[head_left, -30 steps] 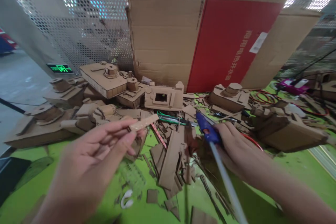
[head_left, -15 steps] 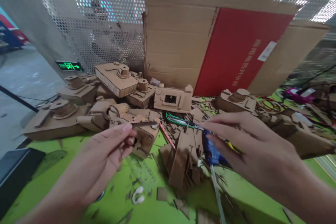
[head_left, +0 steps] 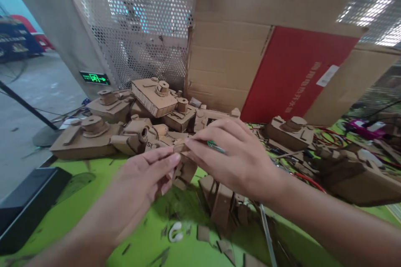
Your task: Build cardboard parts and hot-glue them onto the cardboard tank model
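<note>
A short brown cardboard strip (head_left: 179,148) is held up above the table. My left hand (head_left: 147,175) pinches its left end between thumb and fingers. From the other side, my right hand (head_left: 233,156) brings its closed fingertips to the strip's right end. A green utility knife (head_left: 215,146) lies behind my right hand, and only part of its handle shows between the fingers. Just beyond the strip sits a cut cardboard piece (head_left: 187,170), partly covered by my hands. Below my right hand, folded cardboard pieces (head_left: 222,206) rest on the green table (head_left: 150,242).
Several cardboard tank models (head_left: 90,133) crowd the back left. More cardboard models (head_left: 290,133) stand at the right near red wires (head_left: 310,181). A large cardboard sheet (head_left: 225,58) with a red panel rises behind. A black box (head_left: 34,204) and a white ring-shaped piece (head_left: 176,232) lie in front.
My right hand has moved left from beside the blue glue gun to the cardboard strip. My left hand still holds the strip. The view has shifted slightly.
</note>
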`<move>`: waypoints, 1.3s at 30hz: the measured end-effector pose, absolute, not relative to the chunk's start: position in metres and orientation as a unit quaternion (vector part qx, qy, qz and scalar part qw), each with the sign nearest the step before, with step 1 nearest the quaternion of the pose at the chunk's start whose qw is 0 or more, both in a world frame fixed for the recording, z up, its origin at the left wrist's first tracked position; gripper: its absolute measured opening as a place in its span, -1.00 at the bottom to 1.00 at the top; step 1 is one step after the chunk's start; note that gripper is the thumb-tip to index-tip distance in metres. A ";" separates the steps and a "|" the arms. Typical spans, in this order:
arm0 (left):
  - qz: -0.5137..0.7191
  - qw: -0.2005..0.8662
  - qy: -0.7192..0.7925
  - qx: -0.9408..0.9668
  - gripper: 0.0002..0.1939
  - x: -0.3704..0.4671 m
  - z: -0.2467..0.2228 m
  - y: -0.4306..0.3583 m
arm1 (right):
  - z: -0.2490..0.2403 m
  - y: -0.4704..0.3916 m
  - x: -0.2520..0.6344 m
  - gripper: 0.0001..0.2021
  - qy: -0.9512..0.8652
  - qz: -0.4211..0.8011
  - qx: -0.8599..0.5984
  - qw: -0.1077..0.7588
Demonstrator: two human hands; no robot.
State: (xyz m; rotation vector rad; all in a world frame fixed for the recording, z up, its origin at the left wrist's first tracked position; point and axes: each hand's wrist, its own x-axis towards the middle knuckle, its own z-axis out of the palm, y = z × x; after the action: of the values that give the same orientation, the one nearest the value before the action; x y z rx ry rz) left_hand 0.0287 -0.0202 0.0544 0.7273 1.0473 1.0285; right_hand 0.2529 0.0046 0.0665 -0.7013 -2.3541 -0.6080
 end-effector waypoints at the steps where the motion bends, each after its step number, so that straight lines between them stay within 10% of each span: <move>1: 0.459 0.645 0.484 0.372 -0.66 0.024 0.053 -0.018 | 0.066 0.007 0.251 -0.77 -0.886 -0.204 -0.277 0.312; 4: 0.479 0.390 0.536 0.576 -0.21 0.002 0.048 -0.002 | 0.069 0.016 0.243 -0.82 -0.863 -0.039 -0.366 0.347; 8: 0.393 0.051 0.505 0.767 -0.20 -0.026 0.033 0.026 | 0.078 0.027 0.228 -0.87 -0.826 0.116 -0.458 0.307; 39: 0.324 -0.005 0.440 0.837 -0.40 -0.037 0.009 0.022 | 0.051 0.010 0.234 -0.66 -0.911 0.057 -0.342 0.225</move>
State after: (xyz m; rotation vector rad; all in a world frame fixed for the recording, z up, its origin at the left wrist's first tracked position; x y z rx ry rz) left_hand -0.0372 0.0222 0.0089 2.6389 1.3875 1.0218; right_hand 0.2336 0.0103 0.0513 -0.9437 -2.5116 0.1569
